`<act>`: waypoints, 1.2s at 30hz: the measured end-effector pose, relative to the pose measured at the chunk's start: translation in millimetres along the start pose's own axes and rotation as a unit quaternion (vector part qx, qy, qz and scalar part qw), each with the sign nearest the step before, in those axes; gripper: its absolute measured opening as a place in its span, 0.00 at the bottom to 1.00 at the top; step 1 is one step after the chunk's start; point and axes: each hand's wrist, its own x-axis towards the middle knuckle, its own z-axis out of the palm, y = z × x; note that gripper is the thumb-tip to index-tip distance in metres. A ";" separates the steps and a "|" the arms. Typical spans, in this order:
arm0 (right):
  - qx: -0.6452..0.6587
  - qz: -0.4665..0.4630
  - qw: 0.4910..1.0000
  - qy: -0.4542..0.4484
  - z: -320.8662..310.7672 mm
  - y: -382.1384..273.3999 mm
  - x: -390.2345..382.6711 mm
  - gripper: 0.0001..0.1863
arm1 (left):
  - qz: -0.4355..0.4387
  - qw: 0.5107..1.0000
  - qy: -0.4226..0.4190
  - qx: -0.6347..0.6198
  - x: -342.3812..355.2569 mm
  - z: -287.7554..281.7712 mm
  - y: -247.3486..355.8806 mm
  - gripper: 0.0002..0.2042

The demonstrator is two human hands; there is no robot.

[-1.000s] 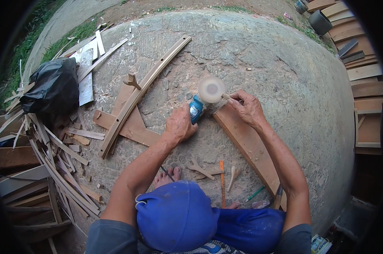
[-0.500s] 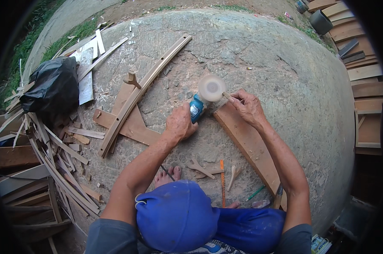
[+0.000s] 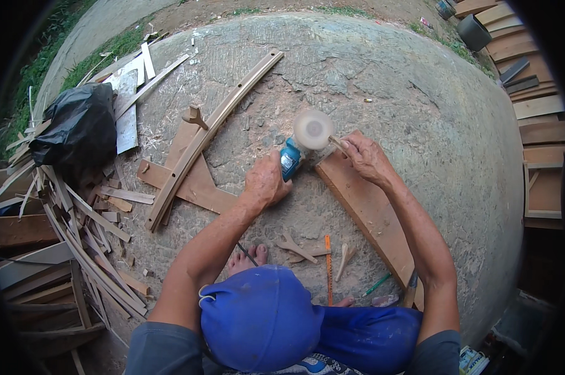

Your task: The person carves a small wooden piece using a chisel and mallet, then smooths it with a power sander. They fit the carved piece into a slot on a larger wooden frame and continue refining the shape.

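My left hand [image 3: 267, 180] is wrapped round the blue body of an angle grinder [image 3: 289, 159]. Its round sanding disc [image 3: 313, 129] faces up, and the blurred rim suggests it is spinning. Between the closed fingers of my right hand [image 3: 365, 157] is a small wooden piece [image 3: 337, 143], its tip at the lower right edge of the disc. Beneath that hand a thick wooden plank [image 3: 364, 215] slants toward me. On the ground before me lie a Y-shaped wooden piece [image 3: 295, 247], an orange ruler [image 3: 329, 269], another forked piece [image 3: 343, 261] and a green pencil [image 3: 376, 285].
A long curved wooden rail [image 3: 214, 134] with holes rests over flat boards [image 3: 198, 187] on the left. Farther left are a black plastic bag [image 3: 76, 125] and piled wood strips [image 3: 85, 250]. Boards [image 3: 542, 131] and a dark bucket [image 3: 474, 32] stand along the right edge.
My right hand has shifted and turned slightly, tilting the small wooden piece against the disc's edge. The left hand and grinder stay almost in place.
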 end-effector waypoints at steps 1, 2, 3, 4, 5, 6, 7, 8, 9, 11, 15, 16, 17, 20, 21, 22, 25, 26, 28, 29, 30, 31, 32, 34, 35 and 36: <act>-0.010 -0.001 1.000 -0.002 -1.5 0.1 0.6 0.16 | 0.001 1.000 0.001 0.000 0.1 0.6 0.0 0.28; -0.019 -0.002 1.000 -0.004 -2.7 0.2 0.6 0.16 | 0.001 1.000 -0.001 0.001 0.4 0.9 -0.3 0.29; 0.005 0.004 1.000 0.002 -2.4 -3.8 -0.3 0.15 | 0.000 1.000 -0.003 0.002 0.5 0.6 -1.1 0.29; 0.029 0.010 1.000 0.008 -1.5 -9.2 -1.7 0.15 | -0.002 1.000 -0.006 0.004 0.4 0.4 -1.7 0.29; 0.053 0.015 0.998 0.015 -0.6 -12.4 -2.3 0.15 | -0.002 1.000 -0.004 0.005 0.0 0.5 -2.0 0.29; 0.051 0.015 0.998 0.013 -1.6 -10.9 -2.5 0.15 | -0.001 1.000 -0.003 0.005 -0.3 0.5 -0.6 0.29; 0.049 0.015 0.999 0.011 -2.5 -8.7 -2.1 0.15 | 0.000 1.000 -0.001 0.005 -0.5 0.3 0.7 0.29; 0.047 0.015 0.999 0.010 -3.2 -7.0 -2.1 0.16 | 0.001 1.000 -0.003 0.005 -0.5 -0.1 1.7 0.29; 0.025 0.002 0.999 0.023 -2.8 -9.9 -3.2 0.16 | 0.001 1.000 -0.004 0.006 -0.8 -1.0 1.4 0.30; -0.018 -0.023 0.998 0.049 -1.3 -16.1 -6.2 0.17 | 0.001 1.000 -0.004 0.006 -0.9 -1.1 -0.2 0.30; 0.005 -0.018 0.998 0.057 0.6 -8.0 -3.8 0.17 | 0.003 1.000 -0.003 0.005 -0.2 0.5 -0.4 0.30; 0.014 -0.005 0.999 0.048 0.1 -10.9 -4.4 0.16 | 0.001 1.000 -0.002 0.006 -0.2 0.1 -0.6 0.30; 0.024 0.009 0.999 0.040 0.0 -12.7 -4.5 0.15 | -0.001 1.000 -0.003 0.005 -0.2 0.1 -0.8 0.30; 0.025 0.008 0.998 0.053 0.7 -10.5 -4.7 0.15 | -0.003 1.000 -0.006 0.002 -0.3 0.0 0.6 0.30; 0.025 0.007 0.998 0.055 1.2 -9.3 -4.1 0.15 | -0.003 1.000 -0.006 0.002 -0.4 -0.3 0.7 0.30; 0.024 0.006 0.998 0.057 1.5 -7.9 -3.5 0.15 | -0.003 1.000 -0.006 0.001 -0.4 -0.4 0.7 0.30; 0.033 0.009 0.998 0.057 3.8 -4.8 -2.3 0.15 | 0.004 1.000 0.004 -0.006 -0.4 1.3 -1.5 0.30; 0.038 0.011 0.998 0.056 4.3 -3.8 -2.1 0.15 | 0.004 1.000 0.005 -0.005 -0.1 2.1 -1.9 0.30; 0.033 0.010 0.998 0.057 3.7 -3.7 -2.1 0.15 | 0.003 1.000 0.006 -0.005 0.2 2.9 -2.2 0.30; 0.031 0.009 0.998 0.057 3.5 -3.7 -2.1 0.15 | 0.001 1.000 0.005 -0.005 0.2 3.2 -2.6 0.30; 0.027 0.009 0.998 0.058 3.1 -4.6 -2.0 0.14 | 0.000 1.000 0.004 -0.006 0.3 2.8 -2.6 0.30; 0.023 0.009 0.998 0.058 2.6 -5.9 -2.0 0.14 | -0.001 1.000 0.004 -0.006 0.2 2.4 -2.6 0.30; 0.019 0.008 0.998 0.059 2.5 -6.6 -1.8 0.14 | -0.002 1.000 0.003 -0.006 0.1 2.0 -2.5 0.30; 0.014 -0.001 0.998 0.061 4.3 -5.4 -2.5 0.14 | -0.002 1.000 0.000 -0.006 0.0 1.4 -1.1 0.30; 0.011 -0.006 0.998 0.062 4.9 -4.9 -2.7 0.13 | -0.001 1.000 -0.002 -0.005 0.2 0.8 -0.6 0.30; 0.011 -0.006 0.998 0.064 4.5 -6.0 -2.9 0.14 | -0.001 1.000 -0.003 -0.003 0.2 -0.2 -0.3 0.29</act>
